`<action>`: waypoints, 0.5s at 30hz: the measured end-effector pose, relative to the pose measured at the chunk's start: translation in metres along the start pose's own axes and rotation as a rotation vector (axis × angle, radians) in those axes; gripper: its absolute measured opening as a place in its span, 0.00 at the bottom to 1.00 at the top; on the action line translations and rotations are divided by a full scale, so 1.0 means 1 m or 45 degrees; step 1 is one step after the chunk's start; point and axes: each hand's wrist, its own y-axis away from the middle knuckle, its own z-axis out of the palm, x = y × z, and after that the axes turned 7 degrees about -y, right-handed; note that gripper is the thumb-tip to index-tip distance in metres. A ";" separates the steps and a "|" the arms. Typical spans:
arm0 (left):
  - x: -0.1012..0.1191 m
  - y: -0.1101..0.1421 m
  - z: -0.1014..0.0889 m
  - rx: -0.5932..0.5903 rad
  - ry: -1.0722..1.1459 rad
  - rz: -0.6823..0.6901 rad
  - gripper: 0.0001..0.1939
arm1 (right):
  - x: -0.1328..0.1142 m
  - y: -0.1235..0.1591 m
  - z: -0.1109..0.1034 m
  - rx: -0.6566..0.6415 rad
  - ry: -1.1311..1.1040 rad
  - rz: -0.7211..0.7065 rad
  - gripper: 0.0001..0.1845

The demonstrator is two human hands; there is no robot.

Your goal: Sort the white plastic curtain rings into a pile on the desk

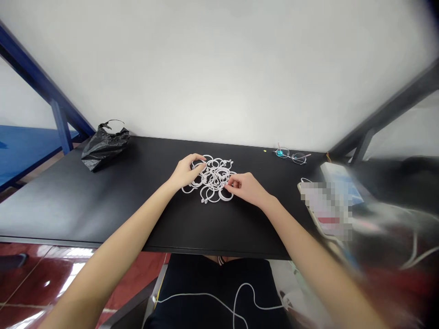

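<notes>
A loose pile of white rings [214, 179], which look like plastic curtain rings with small knobs at their ends, lies tangled on the black table [154, 201]. At the pile's upper left edge is my left hand [188, 171], thumb and forefinger drawn nearly together on a ring. My right hand [247, 188] comes in from the right, its fingers curled and the thumb pinching a ring at the pile's right side. Which ring each hand has among the overlapping ones is hard to see.
A crumpled black plastic bag [106, 145] sits at the back left. Eyeglasses [291, 155] lie at the back right. Nearer on the right are a phone-like, partly blurred item [322, 208] and a white box [339, 178]. A white cable [202, 294] crosses my lap.
</notes>
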 end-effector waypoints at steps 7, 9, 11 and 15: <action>0.015 0.007 0.002 0.046 0.145 0.073 0.12 | -0.003 0.001 0.001 0.137 -0.266 -0.040 0.10; 0.026 0.013 0.004 0.039 0.186 0.145 0.13 | -0.005 0.000 0.002 0.276 -0.282 -0.071 0.11; 0.036 0.019 0.005 -0.002 0.221 0.242 0.13 | -0.006 0.000 0.004 0.446 -0.311 -0.105 0.12; 0.047 0.026 0.006 -0.239 0.328 0.251 0.15 | -0.006 0.000 0.008 0.676 -0.382 -0.163 0.13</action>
